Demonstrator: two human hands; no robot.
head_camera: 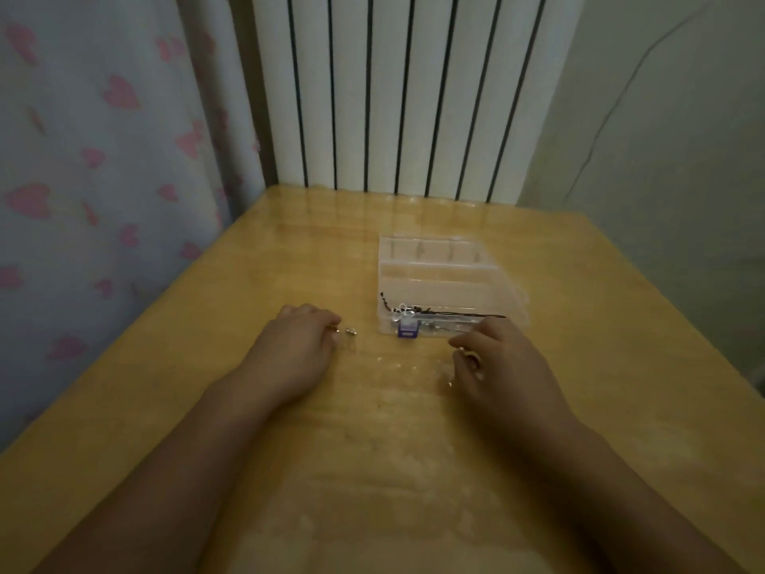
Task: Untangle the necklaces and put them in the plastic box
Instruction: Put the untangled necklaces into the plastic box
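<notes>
Left hand [296, 339] lies knuckles-up on the glossy yellow-tan wooden table [414, 449], fingers curled under, tips pinching what looks like a thin chain end; small silver metal clasp bit [351, 332] sits just beside the fingertips at 3 o'clock. Chain itself too fine & blurred to trace. Right hand [503, 360] also curled, thumb & forefinger closed together on sth small & pale, prob. the other end, can't tell for sure; another tiny glint near its lower fingers.

Clear rectangular plastic box [451, 283] w/ hinged lid open lies at 12 o'clock from the gap btw. both hands, near rim almost touching right-hand fingertips. Lid has moulded divider ribs, lies flat behind the tray. Inside front edge of tray: black cord necklace [455, 313] stretched along the near wall, white/silver shiny pendant cluster [403, 310] at its left end, small purple square piece [407, 328] at front wall below.

Behind table at 12: white ribbed radiator [393, 89], vertical dark gaps. At 9–10: pale sheer curtain w/ pink heart print [103, 138]. At 2: plain greenish wall [662, 138], thin crack line.
</notes>
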